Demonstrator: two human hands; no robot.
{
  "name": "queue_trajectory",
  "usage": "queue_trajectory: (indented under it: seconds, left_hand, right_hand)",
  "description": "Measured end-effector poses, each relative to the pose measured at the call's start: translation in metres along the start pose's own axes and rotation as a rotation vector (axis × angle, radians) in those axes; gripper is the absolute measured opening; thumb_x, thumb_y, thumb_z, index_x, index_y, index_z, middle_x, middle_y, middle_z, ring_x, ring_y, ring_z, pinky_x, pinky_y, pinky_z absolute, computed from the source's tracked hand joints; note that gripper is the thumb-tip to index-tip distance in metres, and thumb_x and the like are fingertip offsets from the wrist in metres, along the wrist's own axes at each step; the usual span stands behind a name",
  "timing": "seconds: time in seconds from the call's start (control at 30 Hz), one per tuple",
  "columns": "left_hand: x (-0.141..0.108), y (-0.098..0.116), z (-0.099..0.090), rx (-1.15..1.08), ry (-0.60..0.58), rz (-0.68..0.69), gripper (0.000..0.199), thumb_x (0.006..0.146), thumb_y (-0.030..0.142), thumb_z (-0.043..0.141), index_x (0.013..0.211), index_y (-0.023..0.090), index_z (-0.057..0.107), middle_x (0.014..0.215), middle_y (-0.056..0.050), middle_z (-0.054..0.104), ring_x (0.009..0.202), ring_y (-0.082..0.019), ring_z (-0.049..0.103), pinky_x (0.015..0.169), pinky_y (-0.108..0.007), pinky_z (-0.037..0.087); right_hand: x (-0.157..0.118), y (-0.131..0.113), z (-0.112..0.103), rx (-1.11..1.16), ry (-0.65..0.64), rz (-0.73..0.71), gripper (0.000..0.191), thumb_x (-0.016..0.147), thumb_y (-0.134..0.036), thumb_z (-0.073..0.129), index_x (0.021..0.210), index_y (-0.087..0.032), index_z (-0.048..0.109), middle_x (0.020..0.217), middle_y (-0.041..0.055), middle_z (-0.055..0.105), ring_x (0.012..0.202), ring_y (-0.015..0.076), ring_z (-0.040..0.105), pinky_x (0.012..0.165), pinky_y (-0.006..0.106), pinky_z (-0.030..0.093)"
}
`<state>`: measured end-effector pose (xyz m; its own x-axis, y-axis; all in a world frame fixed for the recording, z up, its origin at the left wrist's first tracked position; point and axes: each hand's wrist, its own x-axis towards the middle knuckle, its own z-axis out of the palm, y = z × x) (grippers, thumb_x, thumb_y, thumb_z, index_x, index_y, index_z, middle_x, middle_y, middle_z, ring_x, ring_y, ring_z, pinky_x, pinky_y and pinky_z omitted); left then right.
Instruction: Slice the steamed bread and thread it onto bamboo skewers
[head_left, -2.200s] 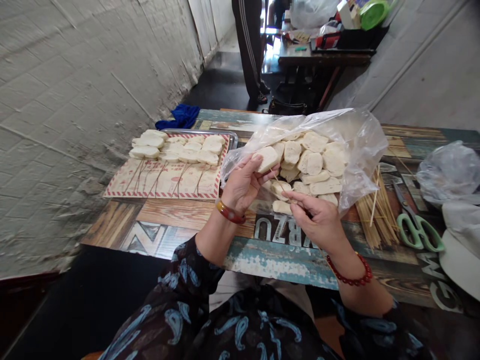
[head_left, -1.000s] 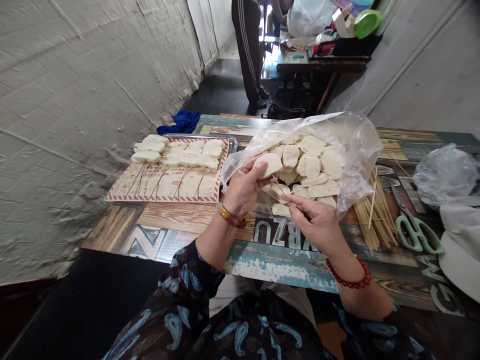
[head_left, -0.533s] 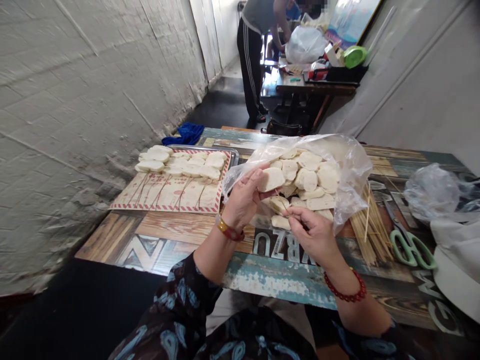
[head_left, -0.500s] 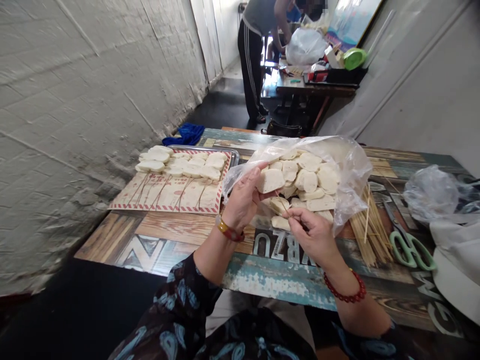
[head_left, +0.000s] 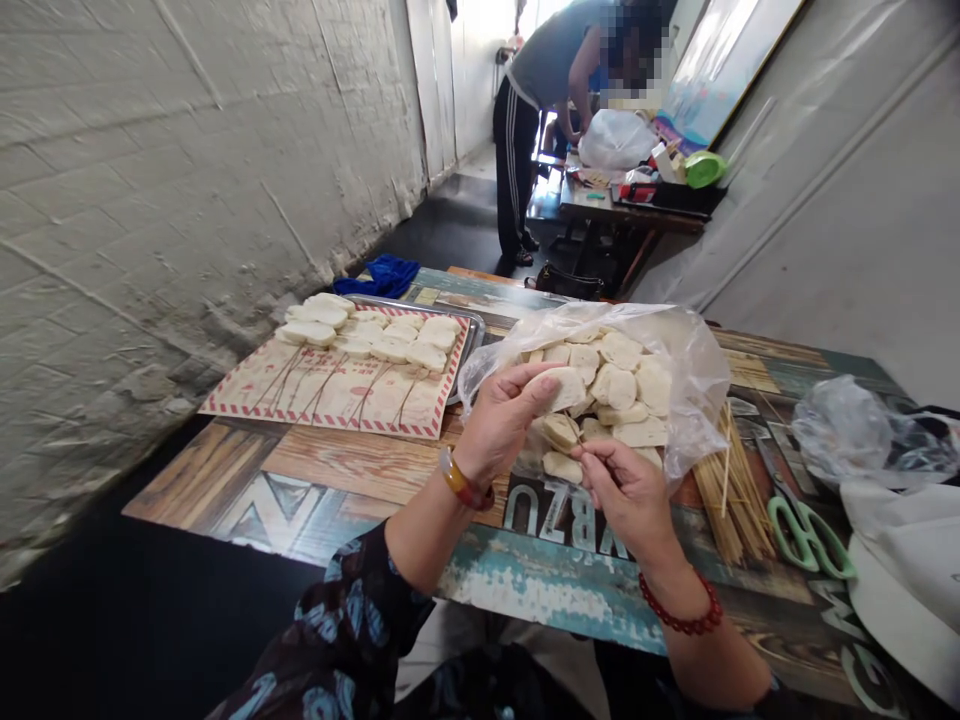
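Here, item one: a pale slice (head_left: pixel 562 388), gripped in your left hand (head_left: pixel 504 425), thumb laid on its face, the other fingers behind, partly out of sight. It was held above the loose slices (head_left: pixel 616 385) in the clear plastic bag (head_left: pixel 697 395). Handling, as judged by eye: light, soft and slightly springy, with a dry, matte skin unlikely to slip; prone to dent or tear under a hard pinch, most of all near the rim. Best hold: broad and flat, thumb and fingers spread over both faces, pressure kept low. Item two: a thin stick (head_left: pixel 579 437), pinched between thumb and forefinger of your right hand (head_left: pixel 634 505), the remaining fingers curled in. Whether its far end met the slice, you could not have told from this view. Handling, as judged: very light, fairly stiff, liable to bow or snap if pushed sideways; best held in line with its length. Nearby stock: a bundle of sticks (head_left: pixel 727 505) to the right of the bag, with scissors (head_left: pixel 792 492) just beside it; to the left, similar slices on sticks (head_left: pixel 397 345), laid in a row on printed paper (head_left: pixel 330 388).
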<state>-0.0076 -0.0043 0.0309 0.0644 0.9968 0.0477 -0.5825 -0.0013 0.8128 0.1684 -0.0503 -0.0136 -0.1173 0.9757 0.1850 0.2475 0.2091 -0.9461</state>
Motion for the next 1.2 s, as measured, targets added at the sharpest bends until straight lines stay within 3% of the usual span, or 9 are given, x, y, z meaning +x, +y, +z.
queue_trajectory:
  seconds: [0.43,0.57,0.67,0.87,1.2]
  left_hand:
    - [-0.009,0.001,0.005,0.125,-0.004,0.066,0.033,0.072,0.041,0.087,0.098,0.020,0.082,0.091,-0.004,0.077,0.079,-0.012,0.063,0.076,-0.023,0.048]
    - [-0.012,0.008,0.007,-0.005,-0.049,-0.015,0.045,0.073,0.051,0.084,0.105,0.019,0.081,0.088,-0.006,0.075,0.075,-0.013,0.064,0.071,-0.023,0.048]
    - [-0.014,0.011,0.008,-0.050,-0.062,-0.075,0.045,0.073,0.054,0.083,0.097,0.016,0.081,0.083,-0.007,0.075,0.071,-0.013,0.064,0.069,-0.024,0.048]
    - [-0.015,0.009,0.009,-0.052,-0.066,-0.074,0.038,0.069,0.045,0.088,0.091,0.016,0.081,0.079,-0.005,0.074,0.070,-0.012,0.063,0.069,-0.024,0.047]
    - [-0.016,0.004,0.009,0.014,-0.072,-0.052,0.037,0.070,0.047,0.087,0.091,0.016,0.082,0.081,-0.006,0.076,0.074,-0.014,0.065,0.071,-0.025,0.049]
  right_hand:
    - [-0.003,0.000,-0.001,-0.045,0.006,-0.026,0.021,0.095,-0.033,0.061,0.090,-0.018,0.074,0.058,-0.0030,0.058,0.046,0.0106,0.052,0.045,0.022,0.042]
    - [-0.005,0.002,-0.003,-0.055,0.013,-0.053,0.020,0.095,-0.033,0.061,0.091,-0.019,0.075,0.060,-0.0022,0.060,0.048,0.0112,0.053,0.045,0.022,0.042]
    - [-0.005,0.004,-0.004,-0.075,0.012,-0.067,0.019,0.094,-0.032,0.062,0.090,-0.019,0.076,0.062,-0.0005,0.063,0.047,0.0115,0.053,0.045,0.023,0.042]
    - [-0.005,0.000,-0.004,-0.102,0.015,-0.107,0.019,0.094,-0.030,0.062,0.087,-0.020,0.076,0.059,-0.0016,0.062,0.046,0.0115,0.053,0.045,0.023,0.042]
    - [-0.005,-0.003,-0.004,-0.099,0.022,-0.125,0.018,0.094,-0.030,0.061,0.087,-0.021,0.075,0.058,-0.0015,0.062,0.045,0.0124,0.053,0.045,0.024,0.043]
